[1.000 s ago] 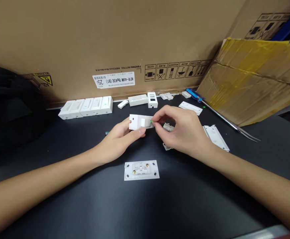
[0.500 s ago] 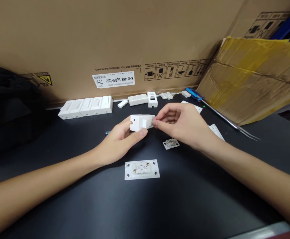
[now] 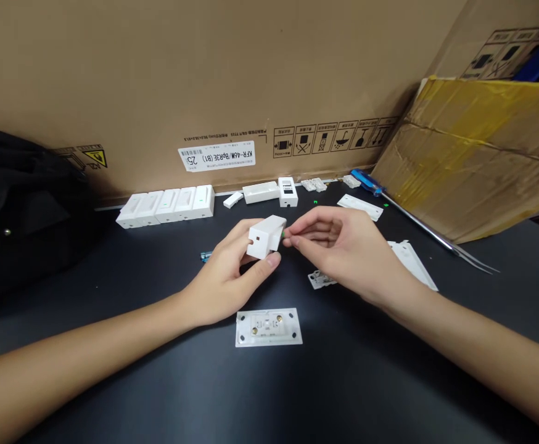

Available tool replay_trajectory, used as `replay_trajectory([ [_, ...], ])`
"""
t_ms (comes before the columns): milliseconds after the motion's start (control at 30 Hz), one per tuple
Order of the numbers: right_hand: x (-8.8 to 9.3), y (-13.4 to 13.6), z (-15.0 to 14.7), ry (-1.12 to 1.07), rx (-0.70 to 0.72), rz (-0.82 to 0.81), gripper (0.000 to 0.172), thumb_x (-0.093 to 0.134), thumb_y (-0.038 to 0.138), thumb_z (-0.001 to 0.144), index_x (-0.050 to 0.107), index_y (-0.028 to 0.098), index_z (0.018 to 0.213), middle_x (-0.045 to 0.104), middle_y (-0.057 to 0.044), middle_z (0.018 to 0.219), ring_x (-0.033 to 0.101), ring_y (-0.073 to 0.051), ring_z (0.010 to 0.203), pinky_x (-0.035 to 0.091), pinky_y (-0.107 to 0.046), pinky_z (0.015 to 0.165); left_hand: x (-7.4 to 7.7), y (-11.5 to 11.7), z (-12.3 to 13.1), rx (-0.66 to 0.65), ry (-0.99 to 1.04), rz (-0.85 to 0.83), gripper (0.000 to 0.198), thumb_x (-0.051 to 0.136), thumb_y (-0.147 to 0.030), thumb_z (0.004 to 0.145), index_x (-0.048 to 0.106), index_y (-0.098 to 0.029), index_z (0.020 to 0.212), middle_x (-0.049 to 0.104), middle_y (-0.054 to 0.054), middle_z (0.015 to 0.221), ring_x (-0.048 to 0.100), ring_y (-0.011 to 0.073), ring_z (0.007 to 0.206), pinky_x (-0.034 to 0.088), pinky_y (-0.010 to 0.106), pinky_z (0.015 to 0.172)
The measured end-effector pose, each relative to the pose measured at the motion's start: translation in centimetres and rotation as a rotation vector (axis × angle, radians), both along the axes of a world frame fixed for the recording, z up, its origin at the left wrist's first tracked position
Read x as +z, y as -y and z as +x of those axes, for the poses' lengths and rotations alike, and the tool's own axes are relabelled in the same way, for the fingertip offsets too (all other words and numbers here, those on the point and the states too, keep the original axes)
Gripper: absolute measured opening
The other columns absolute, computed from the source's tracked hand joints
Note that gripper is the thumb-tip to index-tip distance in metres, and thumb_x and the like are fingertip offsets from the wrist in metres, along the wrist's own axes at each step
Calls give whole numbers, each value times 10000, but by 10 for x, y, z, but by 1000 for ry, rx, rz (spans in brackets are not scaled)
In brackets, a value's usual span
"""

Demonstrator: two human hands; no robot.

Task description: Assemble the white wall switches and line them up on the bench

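Observation:
My left hand (image 3: 232, 271) is closed around a white plastic switch housing (image 3: 264, 237), tilted, with a small square hole in its end facing me. Close to the housing's right side, my right hand (image 3: 338, 250) is pinched, and a small green piece (image 3: 283, 234) shows at its fingertips. In front of both hands a white base plate (image 3: 244, 340) with two brass screws lies flat. Partly covered by my right hand is a white plate with metal parts (image 3: 318, 279). A blue item (image 3: 205, 256) peeks out behind my left hand.
Several white switches (image 3: 165, 206) stand in a row at the back left. Another housing (image 3: 288, 192) and loose white parts (image 3: 260, 192) lie along the large carton (image 3: 158, 74). At right are a blue-handled forked tool (image 3: 417, 219) and a taped box (image 3: 477, 154); a black bag (image 3: 24, 216) is at left.
The housing has been turned in my left hand, and its rocker is no longer visible. My right fingertips have come slightly off its edge, with a green piece now showing. The view shifted a little.

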State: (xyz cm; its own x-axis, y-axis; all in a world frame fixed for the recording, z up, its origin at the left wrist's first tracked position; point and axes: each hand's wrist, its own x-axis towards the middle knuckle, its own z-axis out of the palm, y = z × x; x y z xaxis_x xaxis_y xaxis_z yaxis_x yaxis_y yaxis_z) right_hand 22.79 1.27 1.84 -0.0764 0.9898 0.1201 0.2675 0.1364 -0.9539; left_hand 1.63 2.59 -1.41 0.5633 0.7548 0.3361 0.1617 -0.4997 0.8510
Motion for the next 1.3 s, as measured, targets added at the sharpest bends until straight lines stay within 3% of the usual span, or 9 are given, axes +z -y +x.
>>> replay_trajectory([
  [100,2,7,-5,-102,47,6,58,741,148,861,727,173,911,824,-78,1011,800,-215,981,652,-346,938,-1,0,1,78,-5,47,244,589,-275,1069,671,-214,1290,584,86,1368,592,187,1264,513,297,1090],
  [300,11,23,-15,-199,192,2,161,671,163,912,630,201,1063,798,-80,1171,755,-204,1157,609,-329,1031,-1,0,0,161,1,122,207,613,-262,1055,705,-185,1223,636,70,1258,625,169,1168,519,273,1018],
  [400,13,28,-15,-221,205,-14,195,661,186,924,582,226,1097,794,-69,1182,740,-202,1195,605,-334,1029,-1,-3,0,193,93,-9,226,695,-305,1022,721,-209,1225,691,52,1234,663,172,1155,542,269,996],
  [533,18,27,-9,-117,217,54,249,659,171,907,571,243,1129,815,-41,1057,782,-214,1028,631,-348,871,-2,-9,2,171,353,-401,244,827,-376,931,760,-202,1088,794,31,1083,753,171,1019,611,261,919],
  [633,23,19,2,-24,130,176,157,637,151,920,590,241,1040,806,-21,905,770,-194,828,593,-324,707,1,-11,3,111,453,-522,263,896,-343,860,749,-173,996,803,31,965,773,165,894,647,239,795],
  [767,21,4,17,106,37,268,87,643,144,919,605,217,945,740,-2,777,695,-151,702,543,-292,651,6,-10,2,141,523,-591,380,982,-212,719,684,-149,945,778,19,871,753,146,797,650,225,723],
  [900,13,2,17,234,127,289,42,632,221,953,617,196,983,710,-5,807,653,-135,676,529,-273,617,8,-10,2,162,541,-608,498,1009,-144,625,625,-150,941,759,9,838,729,131,784,634,209,715],
  [1100,12,16,5,479,323,333,202,570,155,965,618,177,1161,735,-4,877,680,-126,735,490,-244,606,4,-10,2,138,475,-560,442,966,-122,657,598,-157,898,711,-28,774,673,97,707,573,170,640],
  [1300,10,17,6,603,319,338,285,635,287,970,589,219,1242,696,33,879,654,-126,710,461,-270,606,3,-11,0,122,439,-542,414,939,-110,667,581,-166,869,695,-51,761,671,90,696,547,155,615],
])
